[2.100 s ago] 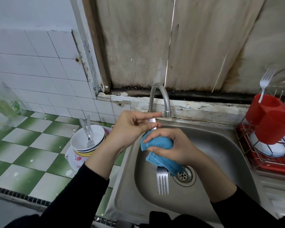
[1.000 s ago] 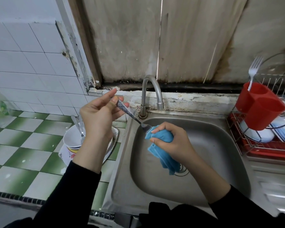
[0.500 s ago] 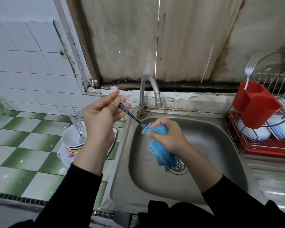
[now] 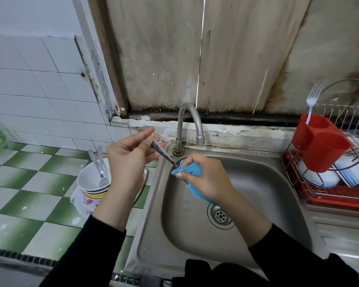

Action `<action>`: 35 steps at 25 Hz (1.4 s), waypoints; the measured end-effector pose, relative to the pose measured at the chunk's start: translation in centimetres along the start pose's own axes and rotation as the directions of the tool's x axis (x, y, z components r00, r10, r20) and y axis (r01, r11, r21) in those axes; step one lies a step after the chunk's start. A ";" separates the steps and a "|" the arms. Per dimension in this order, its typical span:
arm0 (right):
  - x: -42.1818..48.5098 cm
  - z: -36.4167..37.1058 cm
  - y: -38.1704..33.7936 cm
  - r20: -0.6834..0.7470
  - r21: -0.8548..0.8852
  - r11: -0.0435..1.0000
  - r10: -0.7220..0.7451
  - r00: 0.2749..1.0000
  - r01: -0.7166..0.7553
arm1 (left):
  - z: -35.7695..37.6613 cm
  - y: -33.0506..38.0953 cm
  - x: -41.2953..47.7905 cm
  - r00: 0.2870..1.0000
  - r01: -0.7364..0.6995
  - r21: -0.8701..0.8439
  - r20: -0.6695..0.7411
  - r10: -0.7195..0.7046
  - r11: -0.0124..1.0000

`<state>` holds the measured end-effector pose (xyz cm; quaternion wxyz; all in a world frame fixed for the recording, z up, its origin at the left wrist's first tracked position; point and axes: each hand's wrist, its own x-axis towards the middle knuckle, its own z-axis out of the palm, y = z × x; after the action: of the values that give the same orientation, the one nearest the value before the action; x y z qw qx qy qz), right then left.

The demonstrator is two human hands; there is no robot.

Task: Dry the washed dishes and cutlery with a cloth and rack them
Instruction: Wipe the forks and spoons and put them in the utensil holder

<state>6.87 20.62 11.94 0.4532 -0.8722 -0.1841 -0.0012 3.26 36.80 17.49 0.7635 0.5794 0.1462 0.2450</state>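
Kitchen corner, head view. Stained boards at the back, and a green-and-white checked counter (image 4: 29,183) left of the steel sink (image 4: 274,195). The tap (image 4: 190,119) stands at the sink's back rim, with no water visible.

Hands:
- Left hand (image 4: 129,154) is above the sink's back-left corner. Thumb and fingers pinch the top of a utensil's patterned handle (image 4: 162,153).
- The handle slopes down and right into the blue cloth (image 4: 192,169).
- Right hand (image 4: 207,177) is over the basin, closed around the cloth and bunching it about the utensil's working end. That end is hidden, so I cannot tell fork from spoon.
- A loose tail of cloth hangs toward the drain (image 4: 220,216).

Reading of it: one hand likely anchors the handle while the other wipes. Working over the basin lets drips fall into the sink. The drying of this piece looks to be mid-step, and it is not yet racked.

Containers:
- Left of the sink is a stack of bowls (image 4: 91,181) on a patterned plate (image 4: 81,204). The top bowl holds two pieces of cutlery (image 4: 101,170), probably waiting their turn.
- Right of the sink is a wire rack (image 4: 348,121) over a red tray, holding white dishes (image 4: 317,177) and something striped.
- A red two-cup holder (image 4: 319,141) hangs on the rack. One fork (image 4: 312,100) stands tines up in its back cup. The front cup's inside is out of sight.
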 end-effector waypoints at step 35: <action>-1.4 -2.7 2.8 -0.509 -0.227 0.892 -0.450 0.734 0.390 | -2.1 0.7 -2.6 0.926 0.369 -0.234 0.010 -0.377 0.900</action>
<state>6.96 16.55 11.09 0.4280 -0.7926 -0.2384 -0.3629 -0.15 37.19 17.41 0.8557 0.4434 0.2383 0.1198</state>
